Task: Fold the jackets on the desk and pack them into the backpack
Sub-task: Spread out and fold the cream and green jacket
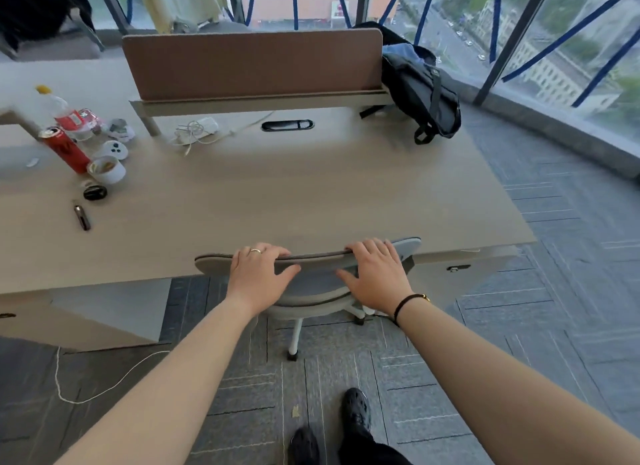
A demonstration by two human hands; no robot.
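A black backpack (426, 97) sits at the far right corner of the desk (277, 194), its top open with blue fabric (401, 52) showing inside. No jacket lies on the desk surface. In front of the desk stands a grey office chair; my left hand (258, 274) and my right hand (375, 274) both hold the top edge of its backrest (315, 259), fingers over the far side and thumbs on the near side.
A brown divider panel (252, 62) runs along the desk's back. At the left stand a red can (65, 149), a bottle (62, 112), a white cup (107, 169) and small items. A white charger with cable (197, 130) lies near the divider. A white cord (104, 388) trails on the floor.
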